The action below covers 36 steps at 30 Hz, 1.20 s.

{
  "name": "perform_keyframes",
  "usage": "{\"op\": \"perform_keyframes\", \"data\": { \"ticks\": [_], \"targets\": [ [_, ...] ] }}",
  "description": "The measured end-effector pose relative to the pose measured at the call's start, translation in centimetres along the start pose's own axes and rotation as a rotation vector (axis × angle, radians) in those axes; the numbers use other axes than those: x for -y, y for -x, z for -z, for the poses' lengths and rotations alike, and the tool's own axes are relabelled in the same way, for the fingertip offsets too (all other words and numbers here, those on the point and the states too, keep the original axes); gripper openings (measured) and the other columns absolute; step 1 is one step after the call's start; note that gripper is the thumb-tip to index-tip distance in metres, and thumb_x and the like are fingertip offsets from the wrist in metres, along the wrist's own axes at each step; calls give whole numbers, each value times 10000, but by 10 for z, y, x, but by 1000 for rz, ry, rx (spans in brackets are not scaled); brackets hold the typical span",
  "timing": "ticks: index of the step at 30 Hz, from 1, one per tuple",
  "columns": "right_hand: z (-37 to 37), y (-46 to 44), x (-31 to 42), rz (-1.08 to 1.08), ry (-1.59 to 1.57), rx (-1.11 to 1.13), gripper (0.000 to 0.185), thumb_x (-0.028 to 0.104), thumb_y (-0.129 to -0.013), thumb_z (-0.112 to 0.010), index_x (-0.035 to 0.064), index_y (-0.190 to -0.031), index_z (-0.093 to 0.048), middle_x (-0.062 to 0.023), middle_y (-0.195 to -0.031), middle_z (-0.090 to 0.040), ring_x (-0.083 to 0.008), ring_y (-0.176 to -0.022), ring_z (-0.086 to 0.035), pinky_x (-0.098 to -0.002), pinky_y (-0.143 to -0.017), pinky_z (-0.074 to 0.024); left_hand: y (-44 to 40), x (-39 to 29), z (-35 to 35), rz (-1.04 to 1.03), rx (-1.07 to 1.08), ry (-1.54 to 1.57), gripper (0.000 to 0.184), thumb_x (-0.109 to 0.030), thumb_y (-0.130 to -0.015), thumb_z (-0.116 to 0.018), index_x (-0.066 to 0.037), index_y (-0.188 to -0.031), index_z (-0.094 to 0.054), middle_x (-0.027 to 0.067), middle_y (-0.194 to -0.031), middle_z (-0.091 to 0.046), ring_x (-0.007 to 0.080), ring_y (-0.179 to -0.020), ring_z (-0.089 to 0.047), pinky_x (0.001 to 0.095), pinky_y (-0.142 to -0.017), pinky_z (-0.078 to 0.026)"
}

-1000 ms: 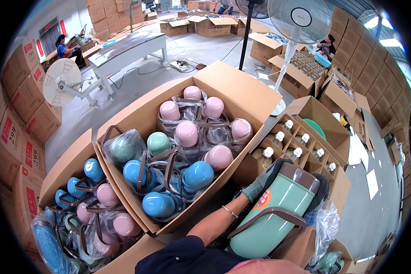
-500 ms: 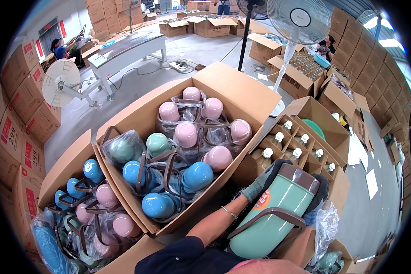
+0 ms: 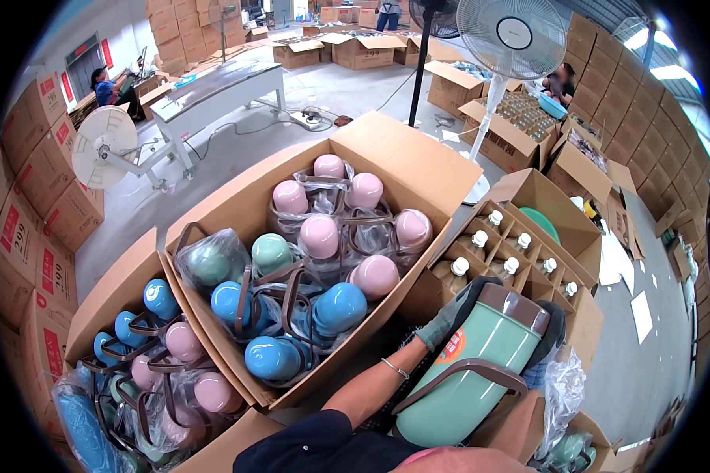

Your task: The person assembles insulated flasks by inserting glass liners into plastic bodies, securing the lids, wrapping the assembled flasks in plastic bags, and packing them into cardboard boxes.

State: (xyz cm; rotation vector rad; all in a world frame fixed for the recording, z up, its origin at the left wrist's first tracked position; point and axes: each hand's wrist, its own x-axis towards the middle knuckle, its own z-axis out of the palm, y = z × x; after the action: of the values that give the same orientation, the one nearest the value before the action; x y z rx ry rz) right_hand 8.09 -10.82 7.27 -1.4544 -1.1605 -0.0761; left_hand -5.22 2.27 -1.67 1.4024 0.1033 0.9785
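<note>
Off the near edge of the divided carton of white-capped bottles, I had a green flask slanted across the view, at the wearer's front, outside the carton. Long axis ran from the near left up to the far right, brown end away from the body, green end close in. The gloved left hand was on its left side, fingers part-bent round by the brown end; the gloved right hand had hold of the opposite side at that same end, mostly hidden, so I couldn't tell how far its fingers closed. Both hands were equally near the brown end, neither on the green one. Brown handle arched over the upper face, ungripped; orange sticker sat toward the left hand. To the left, well apart, blue flasks filled the near corner of the large carton, pink flasks toward its far edge. Clear plastic wrap hung just beside the right hand.
</note>
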Motion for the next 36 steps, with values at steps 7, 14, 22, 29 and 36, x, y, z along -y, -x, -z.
{"op": "perform_keyframes", "data": {
  "ticks": [7, 14, 22, 29, 36],
  "targets": [
    [1, 0, -2, -17, -14, 1, 281, 230, -928, -423, 10, -897, -596, -109, -869, -603, -238, -826, -571, -342, -793, -451, 1, -5, -1, 5, 3, -1, 340, -211, -985, -408, -52, -1282, -450, 99, -1225, -526, 171, -1155, -482, 311, -1021, -365],
    [2, 2, -4, -42, -63, 2, 258, 218, -909, -445, 12, -905, -600, -112, -870, -604, -249, -831, -577, -346, -791, -454, 1, -15, -1, -22, -3, -43, 358, -225, -1003, -359, -41, -1296, -449, 105, -1238, -528, 177, -1164, -481, 305, -1031, -354],
    [5, 5, 0, 100, 190, 41, 304, 223, -947, -390, 14, -902, -606, -114, -871, -609, -245, -836, -577, -358, -791, -453, 2, -9, -1, 25, -8, 11, 369, -199, -959, -458, -47, -1295, -442, 100, -1251, -510, 171, -1169, -473, 309, -1028, -359],
    [5, 2, 0, 98, 215, 37, 245, 195, -903, -439, 12, -908, -602, -117, -871, -605, -263, -840, -582, -361, -798, -454, 0, 9, 2, -1, 2, -43, 449, -331, -1033, -320, -7, -1309, -463, 87, -1296, -501, 156, -1202, -440, 281, -1056, -323],
    [3, 2, -4, 23, 50, 27, 241, 190, -897, -442, 8, -901, -600, -118, -863, -600, -261, -831, -581, -355, -791, -455, 0, 11, 0, 3, -15, 48, 388, -280, -1028, -341, -27, -1293, -467, 87, -1270, -511, 160, -1181, -456, 281, -1049, -328]
  ]
}}
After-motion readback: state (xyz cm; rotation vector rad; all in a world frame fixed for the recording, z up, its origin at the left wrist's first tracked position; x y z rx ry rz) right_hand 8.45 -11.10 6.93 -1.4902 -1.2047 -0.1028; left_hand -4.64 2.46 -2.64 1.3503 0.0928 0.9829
